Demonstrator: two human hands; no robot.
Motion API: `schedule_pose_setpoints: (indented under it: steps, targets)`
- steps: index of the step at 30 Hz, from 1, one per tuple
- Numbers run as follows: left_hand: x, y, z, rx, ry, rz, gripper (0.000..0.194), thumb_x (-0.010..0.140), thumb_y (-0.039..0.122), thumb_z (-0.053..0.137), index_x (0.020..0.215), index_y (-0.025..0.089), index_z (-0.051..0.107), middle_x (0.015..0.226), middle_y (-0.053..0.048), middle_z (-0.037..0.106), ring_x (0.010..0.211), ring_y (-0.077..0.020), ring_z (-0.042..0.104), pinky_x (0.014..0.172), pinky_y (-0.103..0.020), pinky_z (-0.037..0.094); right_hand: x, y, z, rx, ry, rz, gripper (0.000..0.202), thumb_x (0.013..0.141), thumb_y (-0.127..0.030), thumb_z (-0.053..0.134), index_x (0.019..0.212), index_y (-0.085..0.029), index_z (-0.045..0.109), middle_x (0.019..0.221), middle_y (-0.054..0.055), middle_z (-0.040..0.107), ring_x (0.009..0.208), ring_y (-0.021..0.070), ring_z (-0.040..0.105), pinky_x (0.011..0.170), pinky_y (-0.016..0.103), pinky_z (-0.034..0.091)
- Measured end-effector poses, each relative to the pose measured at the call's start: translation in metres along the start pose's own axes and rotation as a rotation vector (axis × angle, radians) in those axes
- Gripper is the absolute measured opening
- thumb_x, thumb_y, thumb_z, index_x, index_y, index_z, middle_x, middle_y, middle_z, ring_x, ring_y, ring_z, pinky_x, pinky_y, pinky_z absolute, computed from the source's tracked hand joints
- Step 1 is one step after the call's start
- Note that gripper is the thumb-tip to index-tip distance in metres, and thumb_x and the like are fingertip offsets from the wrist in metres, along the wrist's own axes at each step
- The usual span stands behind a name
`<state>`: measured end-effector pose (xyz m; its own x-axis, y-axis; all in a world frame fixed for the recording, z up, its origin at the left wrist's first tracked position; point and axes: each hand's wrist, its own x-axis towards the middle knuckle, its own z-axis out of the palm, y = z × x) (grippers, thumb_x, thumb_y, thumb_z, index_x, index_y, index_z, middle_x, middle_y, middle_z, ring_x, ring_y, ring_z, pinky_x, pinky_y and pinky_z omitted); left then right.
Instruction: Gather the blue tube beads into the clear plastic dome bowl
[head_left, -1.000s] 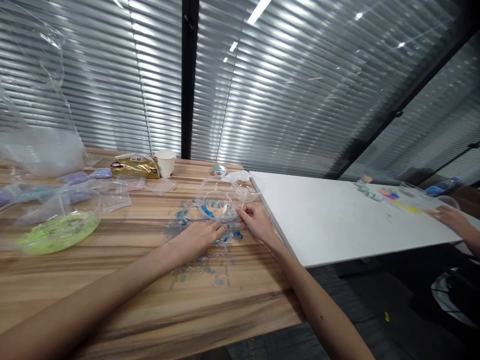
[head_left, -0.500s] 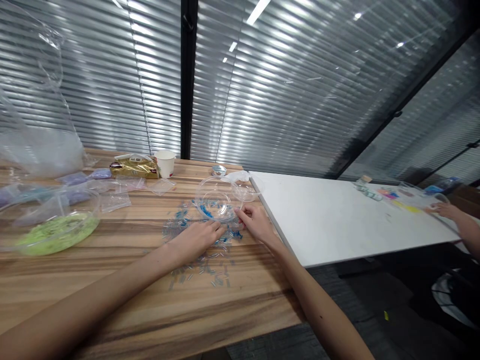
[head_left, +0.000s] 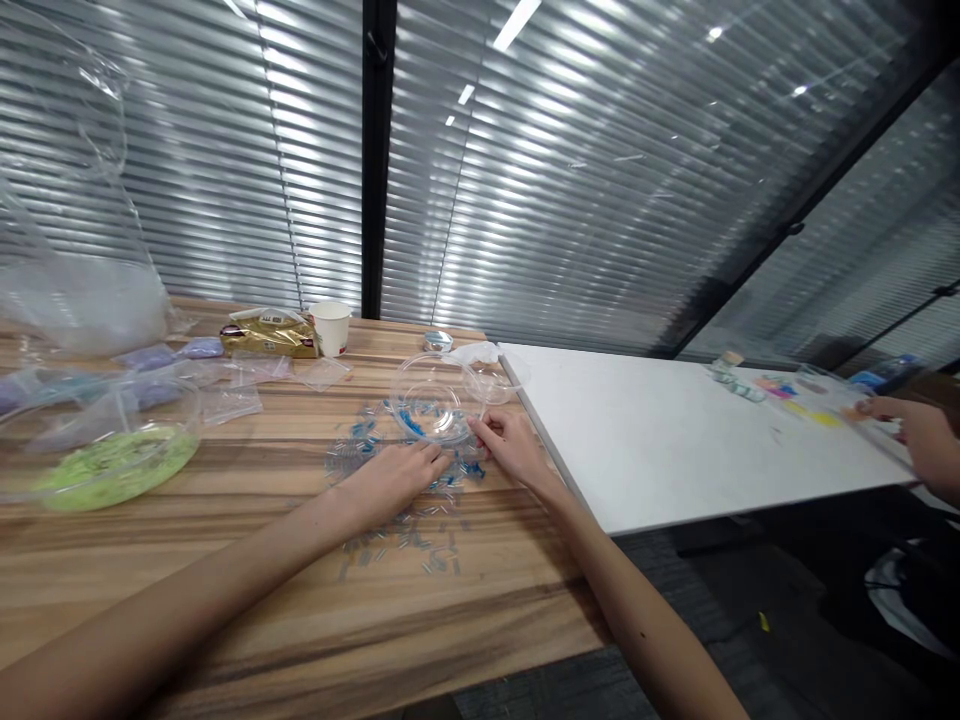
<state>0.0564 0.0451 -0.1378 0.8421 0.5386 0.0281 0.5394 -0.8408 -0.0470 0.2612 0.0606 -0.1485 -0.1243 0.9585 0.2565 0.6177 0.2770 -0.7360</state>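
Small clear and blue tube-like pieces (head_left: 409, 535) lie scattered over the wooden table around both hands. My left hand (head_left: 405, 472) rests low over them, palm down, its fingers bent together near the front of a clear round bowl (head_left: 399, 378). What is under those fingertips is hidden. Blue pieces show in the bowl. At the bowl's right side my right hand (head_left: 510, 442) has thumb and fingers pinched together; anything between them is too small to make out. A second clear round container (head_left: 514, 385) stands just behind the right hand.
To the left is a clear bowl with green contents (head_left: 127, 465), beside small plastic bags (head_left: 232, 402). A gold packet (head_left: 270, 333), a paper cup (head_left: 330, 328) and a small round tin (head_left: 438, 341) stand at the back. Another person's hand (head_left: 911, 425) is over the white table (head_left: 645, 440).
My two hands stay almost in place, with only slight finger movement. The other person's hand and arm at the far right have shifted a little leftward.
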Motion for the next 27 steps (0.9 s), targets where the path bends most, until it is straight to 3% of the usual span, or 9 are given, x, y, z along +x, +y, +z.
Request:
schedule_pose_setpoints:
  steps: [19,27]
  targets:
    - [-0.0011,-0.0041,0.0058,0.005,0.028,0.020,0.031,0.081,-0.004,0.043,0.106,0.013,0.053,0.108,-0.011,0.058,0.091,-0.0217,0.060,0.075,-0.030,0.047,0.0007,0.0028,0.0012,0.006,-0.003,-0.002,0.037,0.087,-0.039,0.049,0.057,-0.017,0.053,0.053,0.000,0.059,0.048,0.0125,0.055,0.051,0.023,0.039]
    - [-0.0025,-0.0050,0.0031,-0.017,0.051,0.048,0.025,0.081,-0.004,0.044,0.093,0.014,0.055,0.100,-0.008,0.059,0.083,-0.0191,0.059,0.069,-0.026,0.044,0.0018,0.0069,0.0042,0.047,0.008,0.002,0.037,0.087,-0.039,0.049,0.058,-0.017,0.053,0.054,0.000,0.058,0.048,0.0125,0.055,0.050,0.023,0.040]
